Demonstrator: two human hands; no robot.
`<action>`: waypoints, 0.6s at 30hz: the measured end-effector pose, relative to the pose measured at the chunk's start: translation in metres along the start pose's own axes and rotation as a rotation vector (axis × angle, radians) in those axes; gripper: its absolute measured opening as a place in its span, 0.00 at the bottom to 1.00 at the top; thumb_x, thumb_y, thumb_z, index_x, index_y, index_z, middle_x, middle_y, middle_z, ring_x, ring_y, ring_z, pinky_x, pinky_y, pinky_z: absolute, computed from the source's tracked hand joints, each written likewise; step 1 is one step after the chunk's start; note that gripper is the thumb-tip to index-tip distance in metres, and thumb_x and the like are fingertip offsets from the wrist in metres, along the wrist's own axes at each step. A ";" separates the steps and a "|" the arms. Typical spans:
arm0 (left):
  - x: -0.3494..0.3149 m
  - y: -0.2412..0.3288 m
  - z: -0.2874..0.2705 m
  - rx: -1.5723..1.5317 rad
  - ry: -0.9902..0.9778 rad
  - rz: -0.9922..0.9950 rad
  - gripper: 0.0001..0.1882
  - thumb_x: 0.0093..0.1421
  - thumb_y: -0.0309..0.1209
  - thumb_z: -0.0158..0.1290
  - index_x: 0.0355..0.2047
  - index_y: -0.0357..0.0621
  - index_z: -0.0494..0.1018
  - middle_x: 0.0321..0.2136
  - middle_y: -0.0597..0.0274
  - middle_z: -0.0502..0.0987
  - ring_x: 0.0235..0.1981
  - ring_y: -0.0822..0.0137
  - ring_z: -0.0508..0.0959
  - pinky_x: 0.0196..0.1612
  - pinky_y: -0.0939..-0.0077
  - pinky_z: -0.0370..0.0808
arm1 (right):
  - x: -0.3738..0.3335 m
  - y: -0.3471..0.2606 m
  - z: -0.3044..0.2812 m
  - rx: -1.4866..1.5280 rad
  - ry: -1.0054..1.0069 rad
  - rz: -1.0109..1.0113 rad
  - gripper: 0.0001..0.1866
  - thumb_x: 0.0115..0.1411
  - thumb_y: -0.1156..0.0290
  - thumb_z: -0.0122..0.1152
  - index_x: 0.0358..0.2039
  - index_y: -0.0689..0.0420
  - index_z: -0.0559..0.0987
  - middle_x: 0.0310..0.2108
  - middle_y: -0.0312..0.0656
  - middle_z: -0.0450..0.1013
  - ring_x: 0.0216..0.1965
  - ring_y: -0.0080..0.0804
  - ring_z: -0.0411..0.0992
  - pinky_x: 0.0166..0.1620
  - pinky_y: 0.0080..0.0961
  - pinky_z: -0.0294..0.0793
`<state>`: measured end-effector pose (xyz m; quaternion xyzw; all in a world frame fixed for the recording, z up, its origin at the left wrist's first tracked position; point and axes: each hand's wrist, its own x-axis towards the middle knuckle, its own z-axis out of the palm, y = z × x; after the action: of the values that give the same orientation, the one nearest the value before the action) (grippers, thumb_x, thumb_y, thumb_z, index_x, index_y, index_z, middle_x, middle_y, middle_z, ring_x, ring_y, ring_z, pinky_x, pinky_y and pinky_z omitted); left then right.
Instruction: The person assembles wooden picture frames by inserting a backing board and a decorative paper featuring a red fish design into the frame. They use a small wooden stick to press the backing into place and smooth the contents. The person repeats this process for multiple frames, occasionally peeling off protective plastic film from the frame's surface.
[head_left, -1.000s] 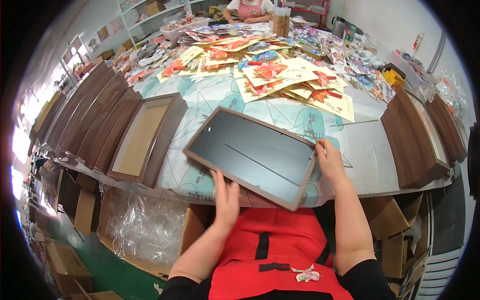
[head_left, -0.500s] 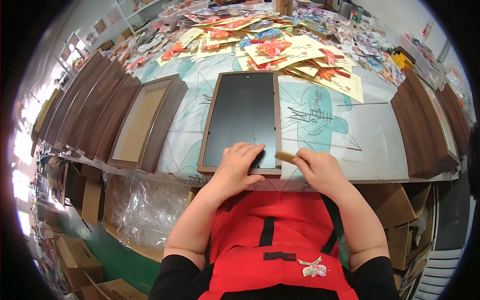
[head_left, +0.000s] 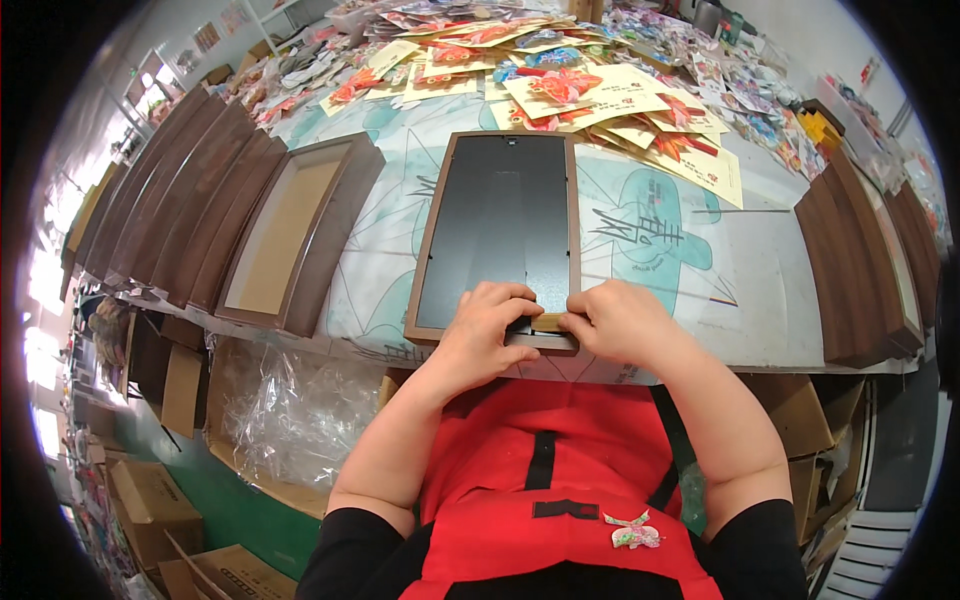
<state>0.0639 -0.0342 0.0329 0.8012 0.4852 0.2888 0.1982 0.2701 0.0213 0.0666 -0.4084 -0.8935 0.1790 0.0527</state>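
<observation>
A brown picture frame point(head_left: 575, 225) lies face down on the table before me, its black back panel point(head_left: 490, 230) facing up. My left hand point(head_left: 488, 325) rests on the panel's near end, fingers bent and thumb apart, near the frame's near edge. Between the thumb and fingers of my right hand point(head_left: 618, 322) is a small flat tan strip point(head_left: 547, 322). The strip lies across the near right corner of the panel, its left end close to my left fingertips. What it is made of I cannot make out.
Several brown frames point(head_left: 310, 235) stand in a row at the left, and more frames point(head_left: 850, 265) at the right. Cream cards with red fish ornaments point(head_left: 610, 95) are heaped behind. Below the table's left side is a cardboard box of clear plastic wrap point(head_left: 285, 425).
My right hand has moved left with the tan strip, from beside the frame onto its near right corner. My left fingers are more bent. The view has shifted slightly.
</observation>
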 end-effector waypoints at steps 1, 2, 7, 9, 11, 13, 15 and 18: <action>0.000 0.001 0.000 0.000 -0.001 -0.008 0.27 0.38 0.30 0.66 0.41 0.43 0.73 0.45 0.61 0.72 0.49 0.58 0.68 0.51 0.68 0.61 | 0.004 0.003 -0.002 0.016 -0.040 -0.010 0.14 0.57 0.60 0.52 0.26 0.53 0.81 0.21 0.48 0.74 0.25 0.47 0.74 0.31 0.41 0.73; 0.001 0.001 0.001 0.002 0.004 -0.007 0.26 0.38 0.30 0.66 0.40 0.43 0.73 0.45 0.62 0.72 0.48 0.59 0.68 0.50 0.68 0.61 | 0.007 0.005 -0.003 0.032 -0.079 -0.019 0.13 0.57 0.60 0.52 0.26 0.53 0.81 0.21 0.48 0.74 0.25 0.47 0.74 0.31 0.41 0.73; -0.002 -0.003 0.006 0.032 0.049 0.024 0.20 0.38 0.29 0.66 0.33 0.45 0.73 0.40 0.65 0.74 0.45 0.63 0.69 0.46 0.70 0.62 | -0.001 0.007 -0.003 -0.025 -0.032 -0.139 0.12 0.57 0.60 0.56 0.27 0.56 0.77 0.16 0.48 0.71 0.23 0.47 0.72 0.27 0.40 0.69; -0.003 -0.004 0.009 0.024 0.079 0.049 0.17 0.39 0.29 0.66 0.30 0.45 0.73 0.38 0.65 0.75 0.42 0.63 0.70 0.44 0.71 0.62 | -0.021 0.005 0.011 -0.142 0.118 -0.214 0.06 0.54 0.66 0.58 0.28 0.54 0.73 0.15 0.43 0.69 0.22 0.41 0.71 0.23 0.35 0.67; -0.006 -0.003 0.011 0.007 0.091 0.048 0.15 0.39 0.28 0.65 0.29 0.44 0.73 0.37 0.64 0.75 0.41 0.63 0.71 0.44 0.71 0.62 | -0.036 0.004 0.026 -0.236 0.295 -0.263 0.04 0.50 0.71 0.57 0.28 0.53 0.74 0.18 0.40 0.68 0.21 0.38 0.71 0.23 0.33 0.67; -0.008 -0.002 0.009 -0.009 0.091 0.030 0.14 0.41 0.27 0.65 0.28 0.43 0.73 0.37 0.63 0.75 0.42 0.62 0.72 0.45 0.69 0.64 | -0.048 -0.001 0.037 -0.295 0.435 -0.278 0.14 0.44 0.78 0.55 0.34 0.51 0.77 0.22 0.37 0.67 0.22 0.34 0.69 0.23 0.32 0.67; -0.010 -0.004 0.006 -0.169 0.090 0.025 0.15 0.42 0.26 0.64 0.30 0.41 0.73 0.38 0.59 0.75 0.44 0.59 0.73 0.47 0.66 0.66 | -0.057 0.005 0.042 -0.277 0.510 -0.203 0.19 0.45 0.78 0.55 0.40 0.49 0.77 0.22 0.37 0.67 0.23 0.34 0.69 0.24 0.31 0.69; -0.011 -0.025 -0.018 0.089 0.369 0.046 0.22 0.46 0.28 0.63 0.42 0.38 0.72 0.42 0.49 0.74 0.48 0.53 0.72 0.50 0.67 0.69 | -0.068 0.048 0.030 -0.259 0.608 0.087 0.24 0.46 0.82 0.53 0.45 0.48 0.77 0.24 0.40 0.68 0.25 0.40 0.70 0.27 0.35 0.70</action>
<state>0.0314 -0.0322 0.0290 0.7534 0.5072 0.4137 0.0635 0.3420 -0.0088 0.0250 -0.4842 -0.8339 -0.0643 0.2570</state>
